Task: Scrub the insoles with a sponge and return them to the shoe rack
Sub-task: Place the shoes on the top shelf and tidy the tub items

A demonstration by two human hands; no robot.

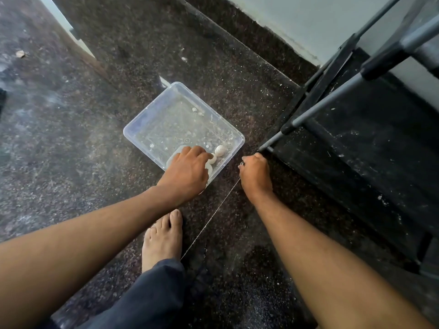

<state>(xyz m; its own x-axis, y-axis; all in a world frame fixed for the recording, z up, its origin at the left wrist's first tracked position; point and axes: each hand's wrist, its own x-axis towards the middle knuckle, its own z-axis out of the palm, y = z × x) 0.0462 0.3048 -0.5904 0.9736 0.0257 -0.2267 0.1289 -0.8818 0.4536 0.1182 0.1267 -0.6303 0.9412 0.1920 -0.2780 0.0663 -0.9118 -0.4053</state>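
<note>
Dark speckled floor [71, 138] holds a clear tub [152, 119] where the left hand [187, 169] grips something pale, maybe sponge; right hand [255, 173] is fisted, holding unclear; no insoles visible; tub may tip and spill.

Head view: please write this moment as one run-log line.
left hand: in clear tub, on pale object | right hand: curled, by floor | shoe rack: right | insoles: not visible
</note>
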